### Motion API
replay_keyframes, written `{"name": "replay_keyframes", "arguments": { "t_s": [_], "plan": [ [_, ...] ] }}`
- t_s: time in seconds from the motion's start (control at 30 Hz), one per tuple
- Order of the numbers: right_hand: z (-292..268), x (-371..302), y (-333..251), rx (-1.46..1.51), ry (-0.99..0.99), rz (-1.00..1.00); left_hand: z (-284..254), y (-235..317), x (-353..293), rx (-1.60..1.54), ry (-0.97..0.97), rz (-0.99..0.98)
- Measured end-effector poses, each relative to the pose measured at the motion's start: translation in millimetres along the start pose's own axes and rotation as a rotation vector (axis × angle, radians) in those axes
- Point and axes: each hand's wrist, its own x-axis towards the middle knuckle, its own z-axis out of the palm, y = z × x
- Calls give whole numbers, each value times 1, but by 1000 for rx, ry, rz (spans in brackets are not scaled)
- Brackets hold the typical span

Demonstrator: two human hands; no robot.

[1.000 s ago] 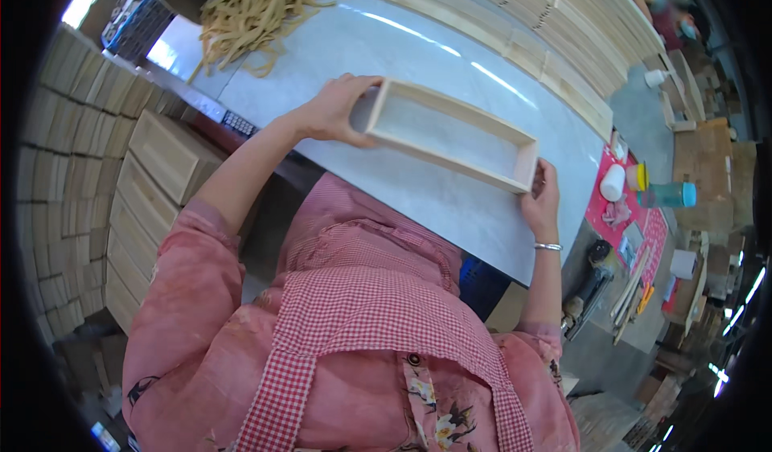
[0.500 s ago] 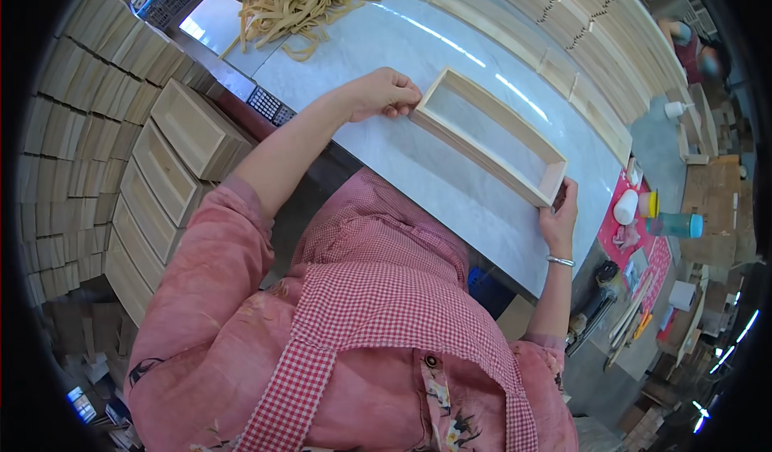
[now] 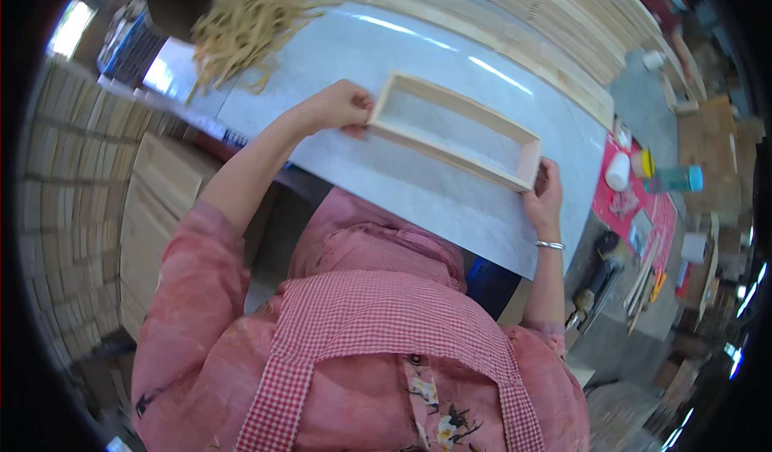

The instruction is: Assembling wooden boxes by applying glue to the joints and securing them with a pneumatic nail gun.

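A narrow rectangular frame of pale wood [image 3: 447,159] spans the space between my hands over the light marbled tabletop [image 3: 322,162]. The table's surface shows through its middle. My left hand [image 3: 344,108] pinches the left end near the close corner, fingers closed. At the opposite end, my right hand [image 3: 544,196], with a silver bangle on its wrist, grips the corner with bent fingers. Whether the frame rests on the table or is slightly raised, I cannot tell.
Tan flat strips [image 3: 245,34] lie heaped at the far left. Long wooden pieces [image 3: 555,18] line the table's back edge. Wooden boxes [image 3: 157,203] and stacked boards [image 3: 72,178] stand left. On the right are a white bottle [image 3: 618,171] and a teal-lidded container [image 3: 683,178]; another person [image 3: 663,6] is beyond.
My view has turned, shifting the strips and wooden boxes in the picture. The frame appears farther left and slightly more level, with both hands still at its ends.
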Motion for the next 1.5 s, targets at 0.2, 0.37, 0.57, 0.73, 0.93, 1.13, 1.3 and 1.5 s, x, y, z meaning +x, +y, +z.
{"name": "replay_keyframes", "arguments": {
  "t_s": [0.2,0.37,0.57,0.73,0.93,1.13,1.3,1.5],
  "plan": [
    [10,2,6,83,56,-3,5,23,-9,230,46,-57],
    [-31,10,-5,-170,143,-141,16,20,-16,378,119,-19],
    [-155,54,59,-979,806,-69,23,18,-54,390,562,119],
    [-186,93,63,-903,654,503,64,56,-71,475,740,417],
    [-167,76,65,-310,834,318,169,122,-33,109,213,452],
    [-17,-3,-48,165,488,-130,265,162,39,-585,-134,152],
    [-105,32,-6,-421,538,-216,273,169,33,-512,-217,97],
    [-269,50,131,-1128,228,584,275,196,10,500,71,514]
  ]
}}
